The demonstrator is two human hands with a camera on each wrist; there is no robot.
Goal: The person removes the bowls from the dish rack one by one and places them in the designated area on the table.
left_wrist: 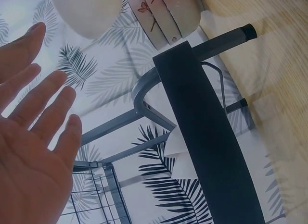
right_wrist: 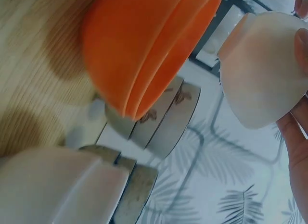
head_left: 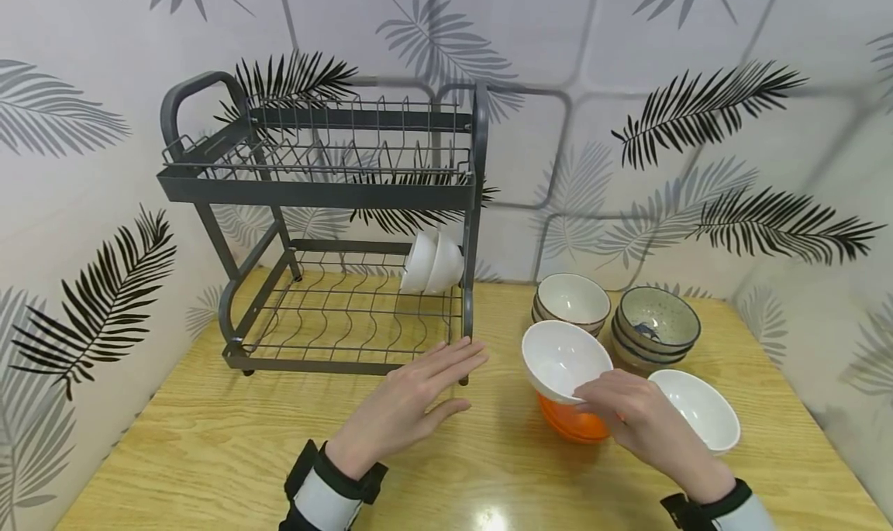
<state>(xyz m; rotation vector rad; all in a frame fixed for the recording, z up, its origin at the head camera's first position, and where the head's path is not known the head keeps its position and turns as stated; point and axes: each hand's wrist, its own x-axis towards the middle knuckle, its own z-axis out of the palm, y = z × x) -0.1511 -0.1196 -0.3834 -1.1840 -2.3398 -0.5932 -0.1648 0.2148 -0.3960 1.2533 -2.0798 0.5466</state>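
My right hand (head_left: 645, 418) pinches the rim of a white bowl (head_left: 561, 372), holding it tilted above the stacked orange bowls (head_left: 572, 422). In the right wrist view this white bowl (right_wrist: 262, 70) hangs apart from the orange stack (right_wrist: 139, 46). My left hand (head_left: 415, 395) is held with fingers extended, palm down and holding nothing, in front of the lower right corner of the dark dish rack (head_left: 349, 194). Its spread fingers also show in the left wrist view. Two white bowls (head_left: 445, 267) stand on their sides at the right end of the rack's lower tier.
Cream bowls with brown rims (head_left: 572, 298) are stacked behind the held bowl. Speckled grey-green bowls (head_left: 656, 322) form another stack to their right. White bowlware (head_left: 698, 411) sits right of my right hand. A leaf-patterned wall covering (head_left: 593, 229) stands behind the wooden table (head_left: 209, 453).
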